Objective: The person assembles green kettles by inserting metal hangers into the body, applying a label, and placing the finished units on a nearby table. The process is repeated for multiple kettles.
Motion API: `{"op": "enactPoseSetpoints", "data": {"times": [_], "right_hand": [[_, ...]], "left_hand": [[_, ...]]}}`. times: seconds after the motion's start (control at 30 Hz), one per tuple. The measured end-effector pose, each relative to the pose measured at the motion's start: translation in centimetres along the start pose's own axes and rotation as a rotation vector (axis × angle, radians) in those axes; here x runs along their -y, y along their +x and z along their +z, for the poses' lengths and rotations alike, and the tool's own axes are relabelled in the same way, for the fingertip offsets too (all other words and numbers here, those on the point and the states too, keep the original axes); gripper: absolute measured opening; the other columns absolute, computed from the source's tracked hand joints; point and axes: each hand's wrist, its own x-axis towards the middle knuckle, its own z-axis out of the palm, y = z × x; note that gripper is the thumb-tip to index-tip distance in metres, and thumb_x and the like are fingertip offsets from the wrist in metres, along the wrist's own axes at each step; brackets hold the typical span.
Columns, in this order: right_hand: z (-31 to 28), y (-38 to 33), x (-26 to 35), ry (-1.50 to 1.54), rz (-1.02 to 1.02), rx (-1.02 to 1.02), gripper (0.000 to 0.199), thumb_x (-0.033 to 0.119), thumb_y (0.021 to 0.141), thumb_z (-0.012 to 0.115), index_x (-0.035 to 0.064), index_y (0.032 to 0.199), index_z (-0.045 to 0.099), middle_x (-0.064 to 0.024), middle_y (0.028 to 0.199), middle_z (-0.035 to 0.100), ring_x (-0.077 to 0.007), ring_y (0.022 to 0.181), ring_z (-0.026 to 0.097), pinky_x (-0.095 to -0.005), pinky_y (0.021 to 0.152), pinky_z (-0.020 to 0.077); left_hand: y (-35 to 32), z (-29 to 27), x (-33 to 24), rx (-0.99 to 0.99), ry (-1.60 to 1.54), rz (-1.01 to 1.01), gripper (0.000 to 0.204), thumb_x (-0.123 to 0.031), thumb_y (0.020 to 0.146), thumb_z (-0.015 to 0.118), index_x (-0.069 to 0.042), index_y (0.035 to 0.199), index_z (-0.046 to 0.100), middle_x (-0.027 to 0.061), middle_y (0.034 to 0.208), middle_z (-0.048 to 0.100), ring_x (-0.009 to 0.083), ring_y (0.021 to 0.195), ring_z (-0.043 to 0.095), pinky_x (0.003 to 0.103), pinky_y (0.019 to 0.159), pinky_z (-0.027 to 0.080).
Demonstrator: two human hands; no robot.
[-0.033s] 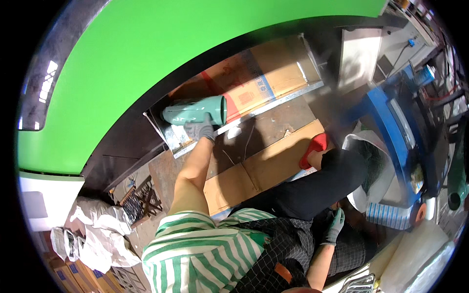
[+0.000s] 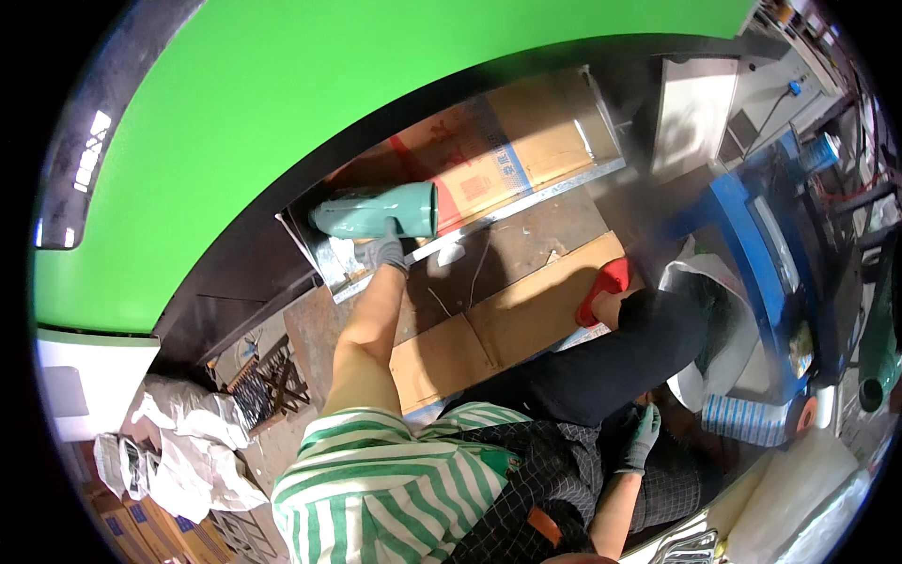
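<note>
A glossy green hollow cylinder (image 2: 376, 209) lies on its side at the left end of a metal-edged tray (image 2: 526, 199) lined with cardboard. Its open end faces right. My left hand (image 2: 381, 250), in a grey glove, is at the cylinder's near side. One finger is stretched up against it and the others reach left along its lower edge, not wrapped round it. Down at my lap my right hand (image 2: 642, 440), in a pale grey-green glove, rests by my dark-clothed leg. Its fingers are loosely stretched and I see nothing in it.
A large green machine panel (image 2: 310, 103) curves above the tray. Flat cardboard (image 2: 526, 301) covers a ledge before me. At right stand a blue frame (image 2: 752, 244) and a white sack (image 2: 742, 310). Another green hollow piece (image 2: 876, 376) is at the far right. White bags (image 2: 197, 461) lie lower left.
The view has shifted very slightly. My left hand has slid a little left along the near side of the green cylinder. My right hand stays at my lap.
</note>
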Motion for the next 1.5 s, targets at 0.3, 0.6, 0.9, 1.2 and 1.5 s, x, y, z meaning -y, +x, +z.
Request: {"op": "enactPoseSetpoints", "data": {"times": [0.3,0.6,0.9,1.2,1.5], "right_hand": [[-1.1,-2.5,-1.2,0.216,0.176,-0.016,0.019,0.018,0.102,0.069,0.0039,0.114,0.068,-0.0044,0.110,0.071,-0.0139,0.101,0.064,-0.0308,0.089,0.0522],[4.1,-3.5,5.5,-0.113,-0.098,0.008,0.024,0.019,0.100,0.073,0.0029,0.117,0.070,-0.0042,0.107,0.075,-0.0130,0.100,0.068,-0.0299,0.091,0.0538],[-2.7,-4.9,12.9,0.272,-0.205,-0.294,0.027,0.020,0.103,0.071,0.0019,0.123,0.070,-0.0032,0.109,0.072,-0.0082,0.099,0.064,-0.0253,0.088,0.0535],[-11.1,-18.5,30.4,0.275,-0.930,-0.236,0.128,0.032,0.071,0.096,0.0057,0.168,0.017,-0.0139,0.170,0.030,-0.0311,0.158,0.028,-0.0464,0.128,0.0253],[-3.0,-19.8,24.3,-0.338,-0.696,-0.677,0.087,0.044,0.061,0.096,0.0116,0.134,0.064,-0.0131,0.132,0.058,-0.0354,0.121,0.056,-0.0485,0.102,0.0457]], "left_hand": [[4.4,2.4,-5.3,-0.023,-0.148,-0.103,0.125,-0.077,0.072,0.075,0.006,0.155,0.031,0.0335,0.155,0.038,0.0461,0.143,0.041,0.049,0.120,0.035],[16.4,7.1,-5.1,0.845,-0.834,-0.396,0.066,-0.055,0.099,0.058,-0.008,0.146,0.059,0.0140,0.141,0.065,0.0301,0.119,0.067,0.047,0.102,0.055],[-25.2,0.4,-14.4,1.242,-0.872,1.430,0.046,-0.015,0.103,0.057,0.004,0.145,0.051,0.0198,0.133,0.063,0.0270,0.113,0.064,0.040,0.093,0.054],[-53.7,-14.8,-22.9,2.248,-0.791,1.168,0.034,0.003,0.095,0.055,0.000,0.128,0.065,0.0126,0.134,0.066,0.0250,0.122,0.063,0.037,0.107,0.049],[-59.9,-6.2,-14.6,1.932,-0.426,1.694,0.037,0.001,0.091,0.059,0.000,0.127,0.069,0.0141,0.118,0.075,0.0256,0.109,0.071,0.034,0.098,0.054]]}}
